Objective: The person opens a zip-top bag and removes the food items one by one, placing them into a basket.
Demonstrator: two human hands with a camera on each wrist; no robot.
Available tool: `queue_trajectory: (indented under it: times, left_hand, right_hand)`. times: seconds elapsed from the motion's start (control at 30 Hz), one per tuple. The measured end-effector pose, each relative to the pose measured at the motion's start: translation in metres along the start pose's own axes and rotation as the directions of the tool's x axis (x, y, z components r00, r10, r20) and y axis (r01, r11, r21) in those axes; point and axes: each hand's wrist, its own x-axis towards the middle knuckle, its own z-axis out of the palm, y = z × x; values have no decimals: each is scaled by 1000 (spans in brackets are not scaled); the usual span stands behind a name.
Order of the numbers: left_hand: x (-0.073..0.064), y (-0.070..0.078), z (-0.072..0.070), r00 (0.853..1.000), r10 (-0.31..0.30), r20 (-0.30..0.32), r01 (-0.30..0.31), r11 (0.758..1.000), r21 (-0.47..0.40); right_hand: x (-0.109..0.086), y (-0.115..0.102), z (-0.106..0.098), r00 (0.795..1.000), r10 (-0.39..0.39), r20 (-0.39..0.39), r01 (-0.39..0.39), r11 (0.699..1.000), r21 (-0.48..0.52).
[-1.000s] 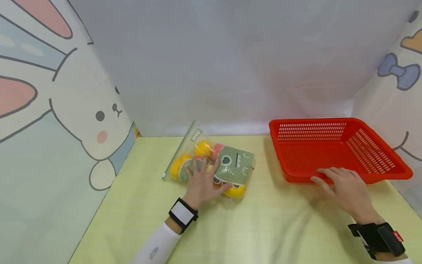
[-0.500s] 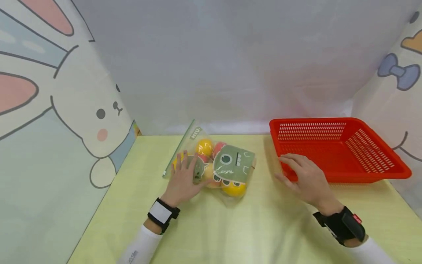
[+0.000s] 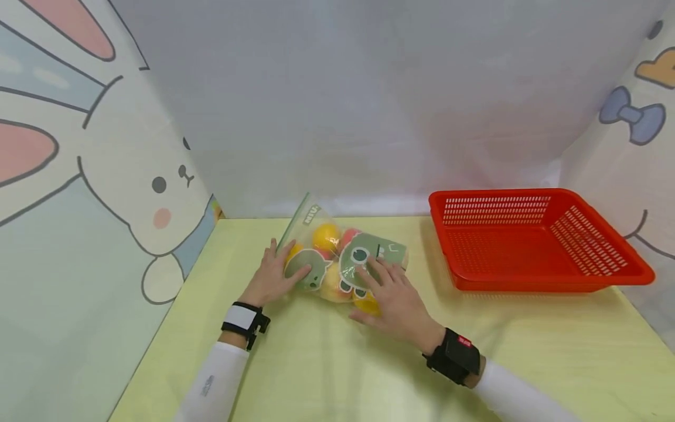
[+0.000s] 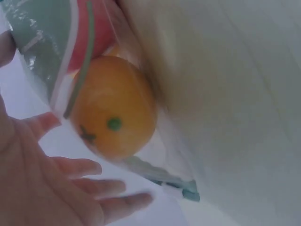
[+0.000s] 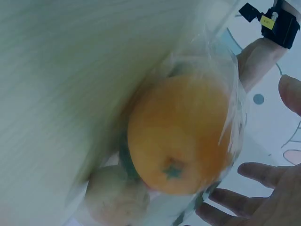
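Note:
A clear zip bag [image 3: 311, 217] with a green cartoon print lies on the table, full of round fruit. Inside show an orange [image 4: 115, 108], a second orange [image 5: 178, 134] with a green star-shaped stem mark, and a pale peach-coloured fruit [image 5: 117, 195]. My left hand [image 3: 270, 278] is at the bag's left side, fingers spread along the zip end. Over the bag's right end my right hand [image 3: 395, 302] lies with its fingers extended across the print. In both wrist views the fingers are straight beside the plastic, curled round nothing.
A red plastic basket [image 3: 527, 281] with slotted walls stands on the right of the pale yellow table [image 3: 327, 375]. A grey-white wall [image 3: 369, 117] rises behind, and a rabbit-printed panel [image 3: 116, 193] borders the left.
My right hand has moved left from the basket's front rim to the bag's right end. My left hand has slid from the bag's middle to its left side. Basket and bag stay in place.

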Motion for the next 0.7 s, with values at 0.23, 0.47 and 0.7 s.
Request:
queue_trajectory:
  times: [0.23,0.47,0.7]
  left_hand:
    - [-3,-1,4,1000,5,-21,-5,1000,-1]
    - [-23,10,10,998,-38,-57,38,999,-15]
    - [-50,28,26,995,-63,-79,60,997,-39]
  right_hand:
    - [1,2,12,996,24,83,-19,998,-56]
    - [1,16,7,993,57,105,-50,996,-69]
    - [7,33,4,984,124,130,-114,990,-82]
